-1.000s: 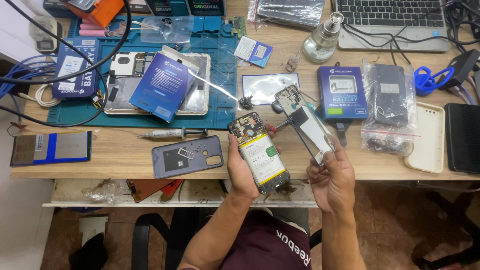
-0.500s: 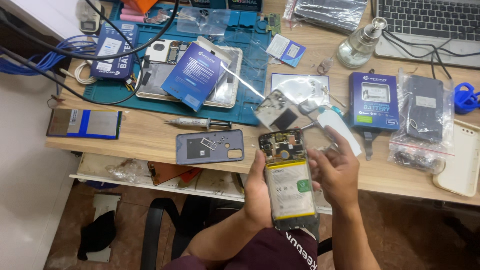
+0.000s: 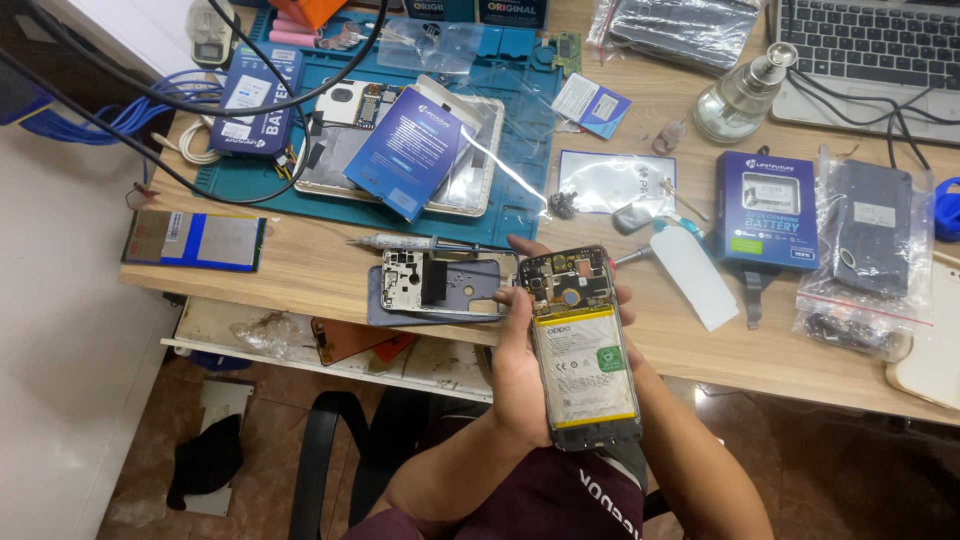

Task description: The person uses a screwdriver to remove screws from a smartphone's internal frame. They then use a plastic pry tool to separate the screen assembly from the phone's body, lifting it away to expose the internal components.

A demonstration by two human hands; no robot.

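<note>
Phone (image 3: 583,345) with its back removed, battery and circuit board bare, sits upright in the left hand (image 3: 520,375) just at the near edge of the tabletop (image 3: 300,265). The left fingers (image 3: 527,247) wrap behind it and curl round its top, gripping its sides firmly. The right hand (image 3: 625,300) is mostly hidden behind the phone; only fingertips show at the phone's right edge, touching it, and how tightly they close I cannot tell. Just left of the phone lies a detached grey back cover (image 3: 440,287) on the tabletop, inner side up. Beyond the cover lies a slim screwdriver (image 3: 400,242). Right of the phone rest a white plastic sheet (image 3: 695,275) and a blue battery box (image 3: 768,210). Farther from the phone, past the screwdriver, a teal work mat (image 3: 520,195) carries another opened device.
</note>
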